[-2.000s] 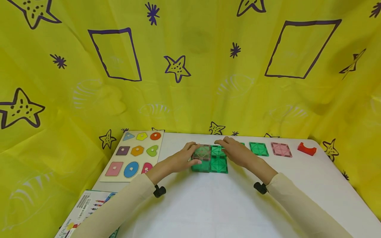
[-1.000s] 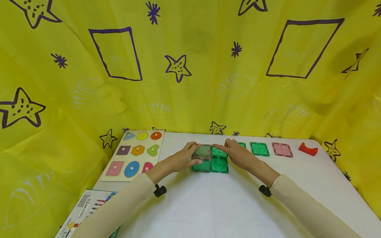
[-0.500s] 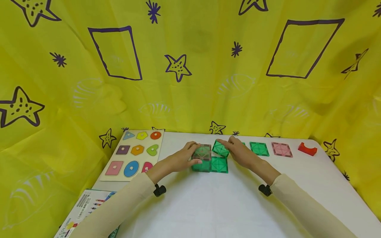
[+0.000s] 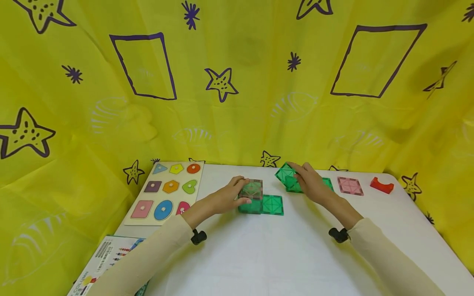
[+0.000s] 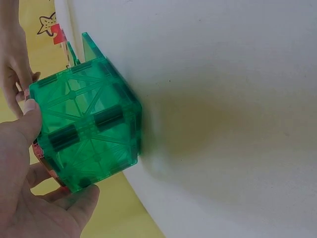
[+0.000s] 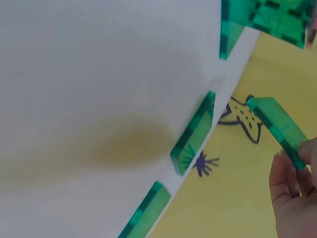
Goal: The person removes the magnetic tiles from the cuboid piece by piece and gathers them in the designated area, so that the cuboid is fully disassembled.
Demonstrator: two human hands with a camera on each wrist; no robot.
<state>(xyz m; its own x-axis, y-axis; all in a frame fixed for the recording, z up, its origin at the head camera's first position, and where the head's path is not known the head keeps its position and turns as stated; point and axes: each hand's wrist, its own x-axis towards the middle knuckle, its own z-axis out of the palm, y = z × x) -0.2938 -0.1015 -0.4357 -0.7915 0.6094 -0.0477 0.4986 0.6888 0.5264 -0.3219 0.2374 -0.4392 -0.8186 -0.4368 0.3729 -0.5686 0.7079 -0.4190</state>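
Observation:
My left hand [image 4: 224,198] grips a box of magnetic tiles [image 4: 250,207], with thumb and fingers on its sides. Its green walls fill much of the left wrist view, and a pinkish tile [image 4: 254,189] lies on top. Flat on the table at the box's right side is a green magnetic tile [image 4: 273,204]. My right hand [image 4: 312,184] pinches another green magnetic tile [image 4: 285,173] by its edge, tilted and raised off the table, as the right wrist view shows. Beneath that hand lies a green tile [image 4: 293,185], partly covered.
Farther right along the back edge are a green tile [image 4: 328,183], a pink tile [image 4: 350,186] and a red notched block [image 4: 382,186]. A shape puzzle board [image 4: 159,197] lies at the left, with a printed box [image 4: 107,257] nearer. A yellow curtain [image 4: 237,135] hangs behind the table.
My right hand has lifted the green tile from its place right of the box's top, turned it and carried it rightward and back. My left hand stays on the box.

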